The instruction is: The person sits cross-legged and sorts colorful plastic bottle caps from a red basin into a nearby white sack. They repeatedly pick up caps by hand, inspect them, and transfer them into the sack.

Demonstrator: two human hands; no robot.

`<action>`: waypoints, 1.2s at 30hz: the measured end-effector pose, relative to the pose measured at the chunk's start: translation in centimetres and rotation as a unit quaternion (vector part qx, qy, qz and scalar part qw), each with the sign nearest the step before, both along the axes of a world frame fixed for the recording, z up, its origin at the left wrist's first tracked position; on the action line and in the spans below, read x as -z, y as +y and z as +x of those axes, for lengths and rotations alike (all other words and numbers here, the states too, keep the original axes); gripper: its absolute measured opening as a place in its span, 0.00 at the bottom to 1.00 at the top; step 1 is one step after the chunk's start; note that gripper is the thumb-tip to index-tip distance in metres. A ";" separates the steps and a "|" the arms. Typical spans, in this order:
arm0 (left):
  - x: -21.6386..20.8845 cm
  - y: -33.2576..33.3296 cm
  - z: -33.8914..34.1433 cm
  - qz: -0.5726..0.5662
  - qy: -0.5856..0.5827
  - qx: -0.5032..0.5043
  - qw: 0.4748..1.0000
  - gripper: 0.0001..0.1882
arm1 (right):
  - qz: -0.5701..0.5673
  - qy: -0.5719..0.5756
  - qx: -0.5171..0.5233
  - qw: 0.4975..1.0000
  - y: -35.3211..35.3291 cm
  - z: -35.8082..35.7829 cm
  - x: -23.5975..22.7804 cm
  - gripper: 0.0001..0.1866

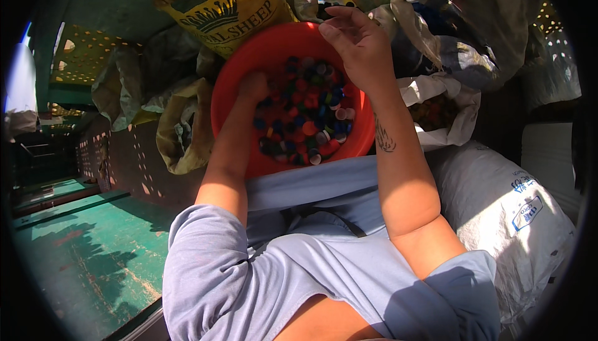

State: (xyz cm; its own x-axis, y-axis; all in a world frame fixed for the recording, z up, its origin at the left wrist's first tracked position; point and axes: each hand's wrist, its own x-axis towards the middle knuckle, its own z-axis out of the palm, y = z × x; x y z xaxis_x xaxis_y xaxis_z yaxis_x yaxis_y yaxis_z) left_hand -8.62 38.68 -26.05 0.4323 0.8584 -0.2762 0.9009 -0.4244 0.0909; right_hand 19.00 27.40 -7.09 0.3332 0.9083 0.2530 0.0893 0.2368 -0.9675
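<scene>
A red plastic basin rests in front of my lap, with many small bottle caps in blue, red, white, green and other colours in it. My left hand reaches into the basin's left side, by the caps. Its fingers are in shade and cannot be made out. Above the basin's far right rim, my right hand is raised with thumb and fingers apart and slightly curled. Nothing shows in it. It is close to the open sacks at the back.
A yellow printed sack stands behind the basin. To its left is an open beige sack. On the right are a white bag with small pieces inside and a bulging white sack. A worn green board lies at left.
</scene>
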 end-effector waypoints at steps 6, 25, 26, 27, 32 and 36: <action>-1.5 -1.6 0.9 -0.005 0.009 -0.053 0.999 0.21 | 0.000 0.014 -0.004 1.000 -0.3 0.1 -0.2 0.20; -2.0 0.2 12.2 -0.019 -0.102 -0.141 0.985 0.24 | -0.009 0.004 0.001 1.000 -0.8 0.4 -0.7 0.20; -1.6 0.4 12.2 -0.030 -0.095 -0.152 0.983 0.26 | -0.006 0.001 0.004 1.000 -0.9 0.5 -0.7 0.20; -1.2 0.5 11.9 -0.033 -0.120 -0.148 0.981 0.25 | 0.006 -0.001 0.005 1.000 -0.9 0.6 -0.8 0.20; -1.9 0.6 8.5 -0.363 -0.591 -0.311 0.650 0.15 | 0.006 0.000 0.008 1.000 -0.8 0.8 -0.8 0.21; -8.4 -0.9 5.7 -0.366 -0.632 -0.332 0.597 0.13 | -0.008 0.008 -0.001 1.000 -1.0 0.4 -1.0 0.21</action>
